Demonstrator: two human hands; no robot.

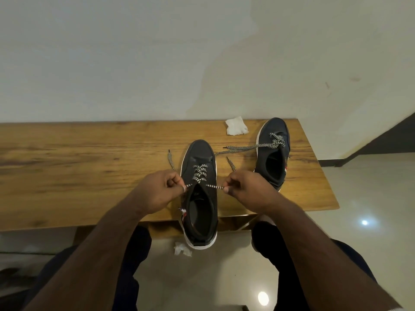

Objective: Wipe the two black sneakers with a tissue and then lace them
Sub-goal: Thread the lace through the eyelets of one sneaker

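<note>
Black near shoe (199, 167) part-laced | left hand (157, 191), right hand (247, 189) pinch lace (200, 173) ends taut | far shoe (274, 153) barely laced | tissue (236, 126) set aside

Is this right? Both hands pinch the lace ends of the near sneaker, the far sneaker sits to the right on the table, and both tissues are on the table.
Not quite. The head view shows only one tissue on the table; the other tissue lies on the floor. The rest holds: the left hand and right hand pinch the lace ends of the near sneaker, and the far sneaker sits to its right.
</note>
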